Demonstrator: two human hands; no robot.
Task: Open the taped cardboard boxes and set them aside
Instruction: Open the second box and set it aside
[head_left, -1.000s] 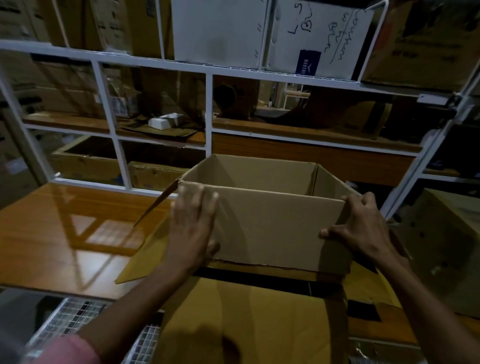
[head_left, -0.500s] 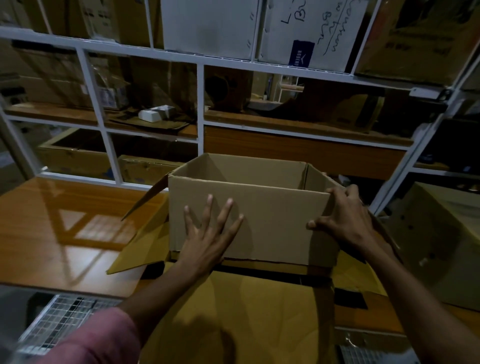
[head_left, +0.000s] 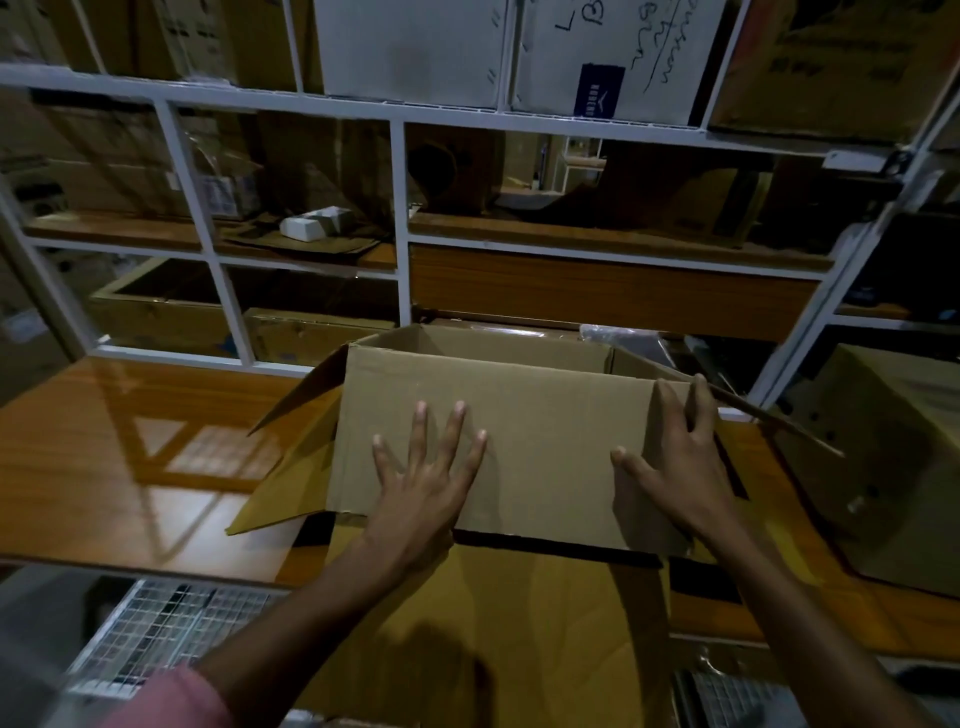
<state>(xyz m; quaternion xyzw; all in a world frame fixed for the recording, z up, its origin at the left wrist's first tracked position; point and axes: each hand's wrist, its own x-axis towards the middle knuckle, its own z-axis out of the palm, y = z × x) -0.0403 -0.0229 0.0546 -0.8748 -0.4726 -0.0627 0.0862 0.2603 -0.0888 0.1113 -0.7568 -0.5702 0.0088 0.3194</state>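
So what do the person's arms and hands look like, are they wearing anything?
Both hands are bare: no gloves, and no rings or watch that I can see. The left hand has a pink sleeve showing far up the arm, at the bottom edge of the picture, with the forearm uncovered below it. The right hand has a bare forearm too; no sleeve shows on that side.

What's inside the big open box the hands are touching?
The open cardboard box shows only bare inner walls at the top; nothing pokes out. Its near wall, with the left hand pressed flat on it, hides the bottom.
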